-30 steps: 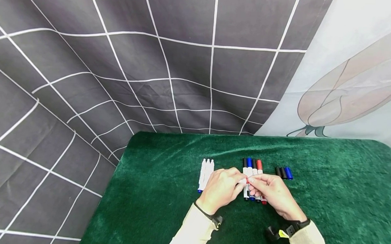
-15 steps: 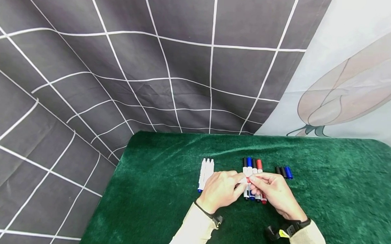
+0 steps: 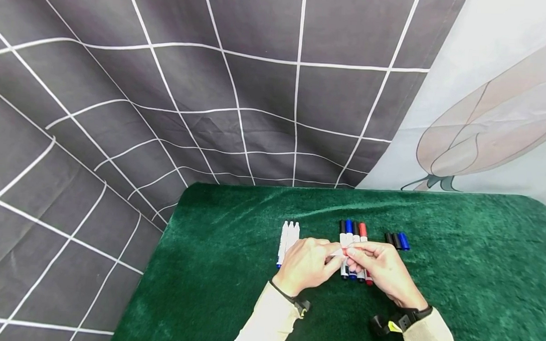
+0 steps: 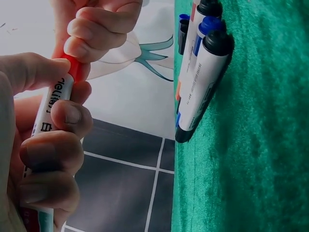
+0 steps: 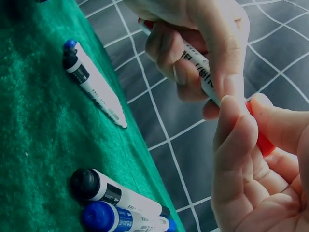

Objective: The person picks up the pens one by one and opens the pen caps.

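Above the green cloth, my left hand (image 3: 306,262) grips the white barrel of a whiteboard marker (image 4: 50,104), its fingers curled round it. My right hand (image 3: 384,269) pinches the marker's red cap (image 4: 72,66) between thumb and fingers. In the right wrist view the red cap (image 5: 264,141) sits at the marker's end, partly covered by both hands' fingertips. Below the hands lies a row of capped markers (image 3: 356,239) with black, blue and red caps. Just left of the left hand lie three uncapped white markers (image 3: 290,235), tips pointing away.
Right of the row lie loose caps, two black caps (image 3: 393,241) and a blue cap (image 3: 403,241). Green plush cloth (image 3: 197,268) covers the table. A dark curtain with white grid lines (image 3: 258,89) hangs behind, a pale printed one (image 3: 482,122) beside it.
Both hands keep their hold on the marker and its red cap, with only very slight shifts. The markers and caps on the cloth stay in place.
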Tool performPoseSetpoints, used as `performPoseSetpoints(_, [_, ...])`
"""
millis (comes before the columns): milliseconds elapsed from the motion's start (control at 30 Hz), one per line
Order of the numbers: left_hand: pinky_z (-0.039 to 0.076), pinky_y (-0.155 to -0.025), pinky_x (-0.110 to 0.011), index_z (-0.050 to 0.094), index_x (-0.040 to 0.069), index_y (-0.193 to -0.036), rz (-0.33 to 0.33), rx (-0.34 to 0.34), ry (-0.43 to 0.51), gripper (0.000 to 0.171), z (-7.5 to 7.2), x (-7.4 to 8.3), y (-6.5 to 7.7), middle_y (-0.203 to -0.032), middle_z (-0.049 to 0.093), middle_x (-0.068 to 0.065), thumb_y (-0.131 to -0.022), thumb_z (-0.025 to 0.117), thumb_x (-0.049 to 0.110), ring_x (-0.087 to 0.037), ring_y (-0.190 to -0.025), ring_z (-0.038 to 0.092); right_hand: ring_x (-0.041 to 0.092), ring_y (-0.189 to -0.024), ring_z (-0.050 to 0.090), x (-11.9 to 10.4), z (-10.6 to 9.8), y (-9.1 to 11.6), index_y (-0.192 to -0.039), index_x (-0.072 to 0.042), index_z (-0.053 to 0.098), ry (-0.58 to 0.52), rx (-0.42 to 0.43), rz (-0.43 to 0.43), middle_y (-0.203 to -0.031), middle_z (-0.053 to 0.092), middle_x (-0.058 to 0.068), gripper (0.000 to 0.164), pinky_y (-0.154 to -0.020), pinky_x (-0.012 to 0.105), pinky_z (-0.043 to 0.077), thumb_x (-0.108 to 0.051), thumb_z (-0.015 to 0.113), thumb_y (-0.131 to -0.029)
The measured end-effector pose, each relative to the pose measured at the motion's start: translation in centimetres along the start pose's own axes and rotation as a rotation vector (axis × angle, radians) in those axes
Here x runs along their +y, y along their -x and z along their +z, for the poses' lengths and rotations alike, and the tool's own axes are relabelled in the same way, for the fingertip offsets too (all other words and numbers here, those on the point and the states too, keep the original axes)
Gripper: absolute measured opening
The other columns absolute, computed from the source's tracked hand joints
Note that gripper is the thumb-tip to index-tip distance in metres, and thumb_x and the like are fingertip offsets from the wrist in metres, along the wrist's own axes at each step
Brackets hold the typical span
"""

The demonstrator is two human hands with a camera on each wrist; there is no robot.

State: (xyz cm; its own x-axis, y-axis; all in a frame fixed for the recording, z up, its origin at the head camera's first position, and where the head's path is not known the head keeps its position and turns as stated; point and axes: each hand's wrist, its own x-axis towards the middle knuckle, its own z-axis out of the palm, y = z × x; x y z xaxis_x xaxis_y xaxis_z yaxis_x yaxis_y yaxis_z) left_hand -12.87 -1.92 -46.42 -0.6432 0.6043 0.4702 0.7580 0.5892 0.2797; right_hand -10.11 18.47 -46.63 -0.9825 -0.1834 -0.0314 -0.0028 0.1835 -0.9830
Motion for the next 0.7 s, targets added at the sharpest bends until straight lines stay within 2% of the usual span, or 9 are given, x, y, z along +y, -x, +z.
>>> performPoseSetpoints(333, [0.027, -0.048, -0.017, 0.066, 0.021, -0.079, -0.003, -0.02, 0.046, 0.017, -0.16, -0.33, 0.03, -0.063, 0.05, 0.012, -0.095, 0.062, 0.028, -0.003, -0.055, 0.046, 0.01, -0.067, 0.065, 0.17, 0.0, 0.07, -0.104, -0.001, 0.075, 0.104, 0.013, -0.127, -0.078, 0.071, 0.003, 0.017, -0.058, 0.029, 0.053, -0.012, 0.064, -0.098])
performPoseSetpoints(700, [0.029, -0.049, -0.017, 0.064, 0.021, -0.078, 0.0, -0.044, 0.097, 0.022, -0.46, -0.62, 0.16, -0.063, 0.051, 0.01, -0.097, 0.06, 0.031, -0.001, -0.055, 0.045, 0.008, -0.071, 0.067, 0.33, 0.21, -0.06, -0.106, -0.002, 0.076, 0.14, 0.016, -0.246, -0.082, 0.074, 0.001, 0.015, -0.061, 0.028, 0.054, -0.005, 0.064, -0.097])
